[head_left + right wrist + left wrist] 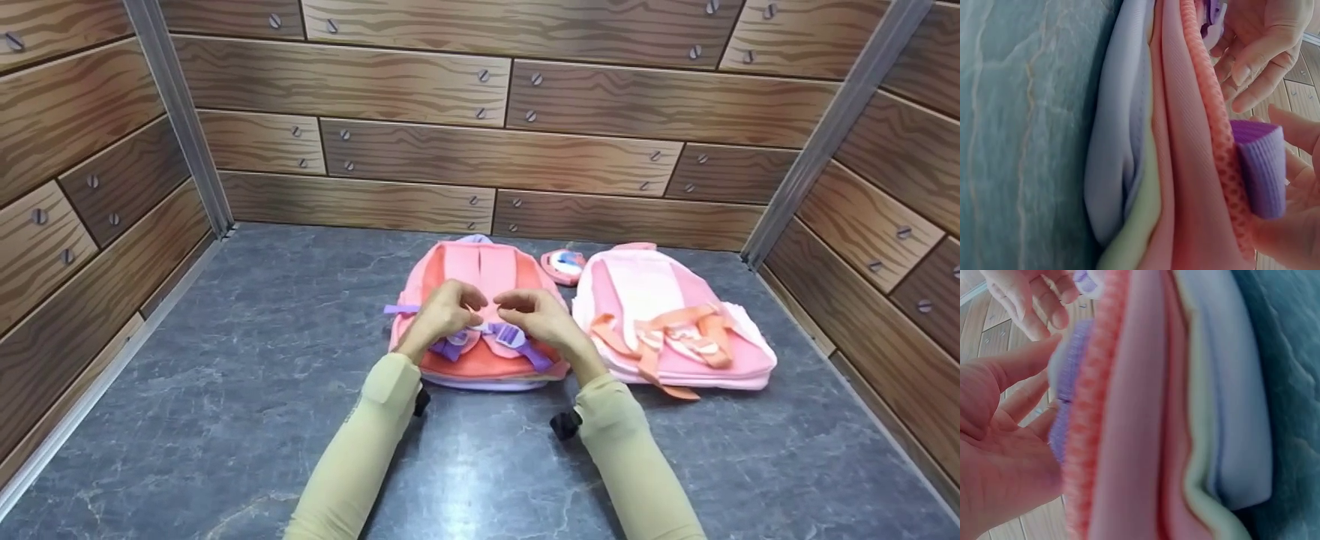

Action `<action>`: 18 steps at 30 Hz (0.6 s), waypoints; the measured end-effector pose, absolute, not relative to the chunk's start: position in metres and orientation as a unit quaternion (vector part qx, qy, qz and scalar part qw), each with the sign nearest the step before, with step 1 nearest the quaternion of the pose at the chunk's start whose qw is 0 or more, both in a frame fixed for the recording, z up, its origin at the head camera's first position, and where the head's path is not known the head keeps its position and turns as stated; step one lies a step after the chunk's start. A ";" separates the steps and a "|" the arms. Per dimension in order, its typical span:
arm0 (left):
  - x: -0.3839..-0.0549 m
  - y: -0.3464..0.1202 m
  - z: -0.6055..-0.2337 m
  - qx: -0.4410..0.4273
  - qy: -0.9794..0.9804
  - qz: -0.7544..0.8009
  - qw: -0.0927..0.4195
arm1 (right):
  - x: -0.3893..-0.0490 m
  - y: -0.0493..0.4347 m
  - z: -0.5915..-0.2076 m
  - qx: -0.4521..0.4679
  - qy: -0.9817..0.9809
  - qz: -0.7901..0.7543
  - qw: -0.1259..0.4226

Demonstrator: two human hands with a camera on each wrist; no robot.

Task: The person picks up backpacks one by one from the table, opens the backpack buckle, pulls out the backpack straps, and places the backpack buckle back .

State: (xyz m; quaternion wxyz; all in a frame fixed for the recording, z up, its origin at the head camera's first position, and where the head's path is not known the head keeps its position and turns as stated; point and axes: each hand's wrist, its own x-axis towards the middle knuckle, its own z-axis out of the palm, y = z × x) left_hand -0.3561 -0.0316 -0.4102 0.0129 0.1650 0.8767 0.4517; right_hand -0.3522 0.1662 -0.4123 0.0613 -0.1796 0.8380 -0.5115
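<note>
A coral backpack lies with its shoulder straps facing up. Purple webbing with pale plastic adjusters crosses its lower part. Over this webbing, my left hand and right hand face each other with a gap between them. Thumbs and fingers are loosely bent, and I see nothing gripped in either. In the left wrist view, the left fingers are spread beside a purple strap. A purple webbing end stands out near the right hand in the right wrist view.
To the right lies a pink backpack with orange straps bunched on top. A small round coral pouch with a blue and white picture sits between the bags, near the back wood-patterned wall. Beneath everything is a dark marbled surface.
</note>
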 end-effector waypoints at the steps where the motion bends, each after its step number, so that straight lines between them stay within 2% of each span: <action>1: -0.356 -0.031 -0.411 0.164 0.878 0.449 0.015 | -0.353 0.166 -0.413 -0.180 0.840 -0.508 0.058; 11: -0.361 -0.030 -0.416 0.182 0.879 0.440 0.025 | -0.355 0.161 -0.420 -0.142 0.848 -0.507 0.056; 18: -0.360 -0.036 -0.422 0.162 0.886 0.434 0.022 | -0.356 0.155 -0.430 -0.154 0.841 -0.510 0.098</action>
